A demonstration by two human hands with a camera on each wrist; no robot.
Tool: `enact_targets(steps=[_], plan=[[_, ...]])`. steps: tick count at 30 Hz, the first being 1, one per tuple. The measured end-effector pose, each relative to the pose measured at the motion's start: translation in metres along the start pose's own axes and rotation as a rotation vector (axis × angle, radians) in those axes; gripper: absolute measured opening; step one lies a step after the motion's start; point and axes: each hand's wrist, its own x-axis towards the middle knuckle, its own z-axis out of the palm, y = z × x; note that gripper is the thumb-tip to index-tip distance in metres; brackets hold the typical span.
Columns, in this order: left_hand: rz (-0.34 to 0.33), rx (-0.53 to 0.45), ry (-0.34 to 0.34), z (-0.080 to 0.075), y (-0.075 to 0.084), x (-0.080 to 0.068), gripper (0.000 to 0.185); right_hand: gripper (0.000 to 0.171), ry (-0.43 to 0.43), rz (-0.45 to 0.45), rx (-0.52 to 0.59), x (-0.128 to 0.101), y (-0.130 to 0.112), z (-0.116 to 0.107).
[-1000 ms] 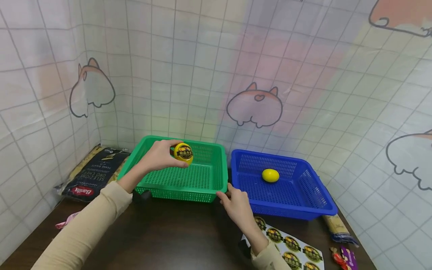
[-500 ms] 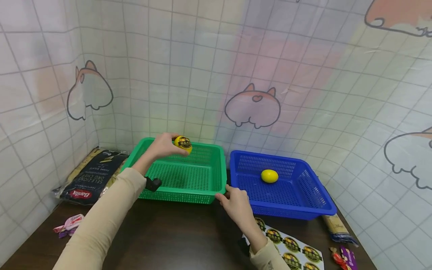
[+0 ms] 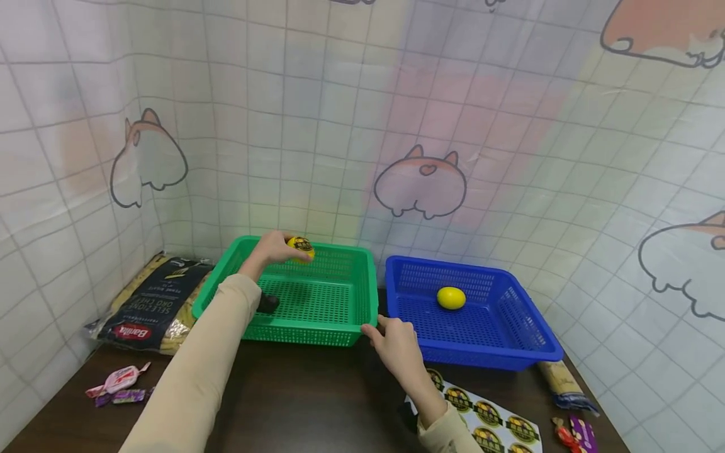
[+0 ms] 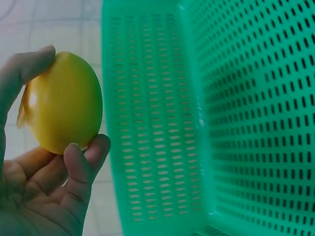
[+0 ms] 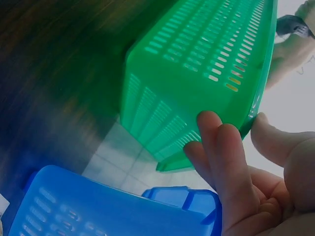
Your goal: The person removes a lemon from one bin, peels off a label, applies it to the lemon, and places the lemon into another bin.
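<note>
A yellow lemon (image 3: 301, 249) with a round black-and-gold sticker is held above the back part of the green basket (image 3: 308, 324). My left hand (image 3: 272, 248) grips it between thumb and fingers. In the left wrist view the lemon (image 4: 66, 103) shows its plain side, with a sticker edge lifting at the left. My right hand (image 3: 398, 347) pinches the green basket's front right corner. In the right wrist view its fingers (image 5: 226, 157) lie on the outer wall, with the thumb over the rim. Another lemon (image 3: 451, 298) lies in the blue basket (image 3: 481, 355).
A sheet of round stickers (image 3: 487, 415) lies in front of the blue basket. A Barilla pasta bag (image 3: 153, 302) stands left of the green one. Wrapped candies (image 3: 121, 380) lie at front left, red and purple ones (image 3: 572, 434) at front right, near another pasta packet (image 3: 563, 387).
My left hand has moved the lemon farther back over the green basket, and the sticker has tipped upward. The left forearm has shifted right, uncovering the candies. My right hand stays at the corner.
</note>
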Motion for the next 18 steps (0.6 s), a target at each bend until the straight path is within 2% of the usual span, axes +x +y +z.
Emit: enact_targets(steps=[2,5,8,12,15,18], plan=[[-0.017,-0.006,-0.009,0.003,-0.004,0.001,0.065,0.027,0.002,-0.015,-0.004,0.000,0.000,-0.001],[-0.048,-0.024,-0.024,0.007,-0.008,0.002,0.068,0.035,0.017,-0.027,-0.006,0.000,0.000,-0.003],[-0.104,-0.039,-0.036,0.011,-0.010,0.005,0.070,0.032,0.021,-0.020,-0.015,0.003,-0.001,-0.005],[-0.174,-0.051,-0.034,0.015,-0.017,0.006,0.065,0.037,0.002,-0.010,-0.017,0.005,-0.002,-0.005],[-0.188,-0.054,-0.038,0.019,-0.022,0.006,0.061,0.045,-0.010,-0.001,-0.026,0.005,-0.002,-0.004],[-0.199,-0.055,-0.052,0.024,-0.026,0.007,0.062,0.045,-0.017,0.007,-0.038,0.004,-0.002,-0.004]])
